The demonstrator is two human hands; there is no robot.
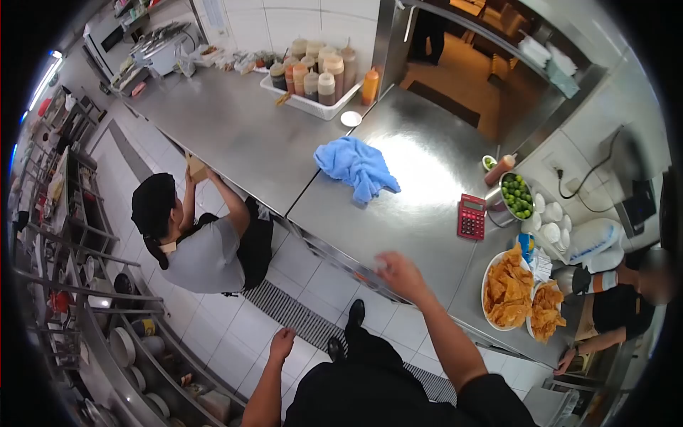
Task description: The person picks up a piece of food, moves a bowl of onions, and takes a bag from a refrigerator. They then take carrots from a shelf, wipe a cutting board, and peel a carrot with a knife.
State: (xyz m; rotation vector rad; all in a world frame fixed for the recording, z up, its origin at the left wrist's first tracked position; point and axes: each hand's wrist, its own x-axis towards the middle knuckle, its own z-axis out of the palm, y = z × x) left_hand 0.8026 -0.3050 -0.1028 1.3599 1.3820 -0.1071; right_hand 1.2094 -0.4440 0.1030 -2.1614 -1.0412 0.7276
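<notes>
The person's right hand (400,275) is stretched out over the front edge of the steel counter (420,235). It is blurred, and I cannot tell if the fingers hold something. The left hand (282,343) hangs low above the tiled floor and holds nothing. On the counter a blue cloth (356,168) lies crumpled, and a red calculator (471,215) lies near a metal bowl of limes (517,194). Two plates of fried chips (508,290) stand at the right end. A white tray of sauce bottles (313,77) stands at the back. A co-worker in a grey shirt (206,255) crouches beside the counter.
</notes>
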